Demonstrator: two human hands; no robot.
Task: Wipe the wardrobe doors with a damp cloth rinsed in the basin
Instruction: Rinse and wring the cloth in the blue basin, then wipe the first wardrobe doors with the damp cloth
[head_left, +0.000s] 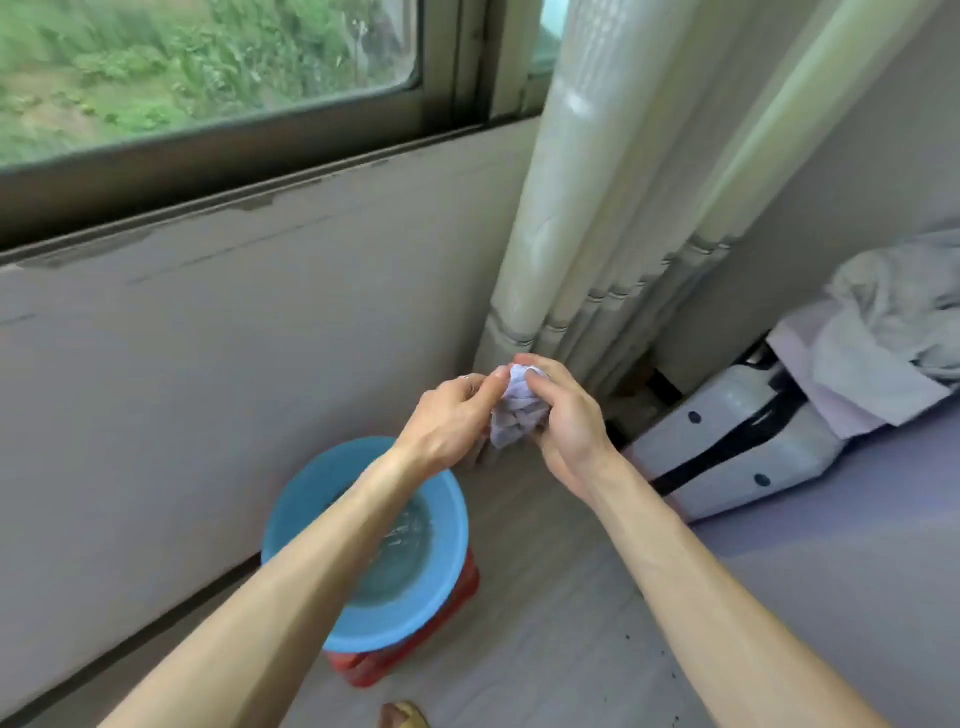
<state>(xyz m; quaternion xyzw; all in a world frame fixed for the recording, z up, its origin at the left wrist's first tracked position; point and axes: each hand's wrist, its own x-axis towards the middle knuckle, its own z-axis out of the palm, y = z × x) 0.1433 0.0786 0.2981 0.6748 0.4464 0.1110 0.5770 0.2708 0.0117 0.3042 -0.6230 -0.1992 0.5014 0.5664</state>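
A small pale lilac cloth (517, 413) is bunched into a wad between both hands, held above the floor to the upper right of the basin. My left hand (449, 421) grips its left side, with a ring on one finger. My right hand (563, 415) curls round its right side, fingertips over the top. The blue round basin (452, 519) holds water and stands on a red stool (415, 654) beside the wall; my left forearm crosses over it. No wardrobe door is in view.
A window (208, 78) with a dark frame sits above the grey wall. Pale curtains (623, 208) hang in the corner. A white suitcase (737, 441) lies at the right under crumpled bedding (883, 338). Wooden floor stretches below.
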